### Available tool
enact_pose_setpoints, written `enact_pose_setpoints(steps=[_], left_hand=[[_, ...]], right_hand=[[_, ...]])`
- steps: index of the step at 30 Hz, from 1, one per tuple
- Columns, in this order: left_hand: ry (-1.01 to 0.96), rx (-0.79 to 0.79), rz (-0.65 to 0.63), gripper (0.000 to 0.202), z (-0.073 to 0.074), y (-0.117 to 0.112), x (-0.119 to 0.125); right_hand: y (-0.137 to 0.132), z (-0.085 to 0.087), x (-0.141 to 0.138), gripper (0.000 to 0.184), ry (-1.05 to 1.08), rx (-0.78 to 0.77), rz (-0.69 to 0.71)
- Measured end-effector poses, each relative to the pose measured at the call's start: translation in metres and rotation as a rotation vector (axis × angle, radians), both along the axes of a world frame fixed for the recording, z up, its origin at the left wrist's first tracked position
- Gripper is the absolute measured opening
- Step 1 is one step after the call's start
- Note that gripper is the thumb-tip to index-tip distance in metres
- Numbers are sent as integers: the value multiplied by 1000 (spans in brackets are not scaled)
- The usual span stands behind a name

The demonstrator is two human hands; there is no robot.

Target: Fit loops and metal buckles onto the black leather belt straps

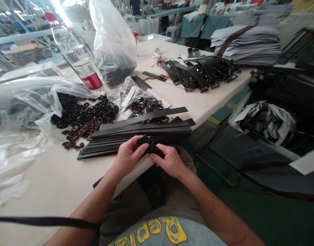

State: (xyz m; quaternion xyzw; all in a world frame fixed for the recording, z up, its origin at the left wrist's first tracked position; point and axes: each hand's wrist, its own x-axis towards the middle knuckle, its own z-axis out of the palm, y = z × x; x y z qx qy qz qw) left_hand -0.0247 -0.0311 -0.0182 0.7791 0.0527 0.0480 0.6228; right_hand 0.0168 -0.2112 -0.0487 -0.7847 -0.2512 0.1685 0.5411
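My left hand [128,155] pinches a black belt strap [144,139] near its end, thumb on top. On the same strap, my right hand [170,160] has its fingers closed where a narrow band, seemingly a belt loop, crosses it. Both hands are over the table's near edge, just in front of a stack of flat black straps [136,131]. Behind the stack lie a pile of black belt loops [95,111], some brown loops [81,131] and a heap of metal buckles [146,104]. The underside of the held strap is hidden.
A plastic bottle [78,61] and a clear bag [114,41] stand at the back left of the table [56,184]. Buckled belts [198,73] lie at the far right, beside stacked sheets [249,46]. A bin [264,136] stands to the right, below table height.
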Motion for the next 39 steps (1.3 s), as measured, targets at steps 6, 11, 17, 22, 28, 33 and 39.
enact_pose_setpoints(steps=[6, 11, 17, 22, 28, 33, 39], left_hand=[[20, -23, 8, 32, 0, 0, 0], [19, -24, 11, 33, 1, 0, 1], [3, 15, -3, 30, 0, 1, 0], [1, 6, -8, 30, -1, 1, 0], [1, 15, -10, 30, 1, 1, 0], [4, 24, -16, 30, 0, 1, 0], [1, 41, -23, 31, -2, 2, 0]], right_hand=[[0, 0, 0, 21, 2, 12, -4], [0, 1, -1, 22, 1, 14, -10], [0, 1, -1, 22, -2, 12, -7], [0, 1, -1, 22, -3, 11, -6], [1, 1, -1, 22, -4, 14, -11], [1, 0, -1, 23, -14, 26, -12], [1, -2, -1, 23, -26, 30, -13]])
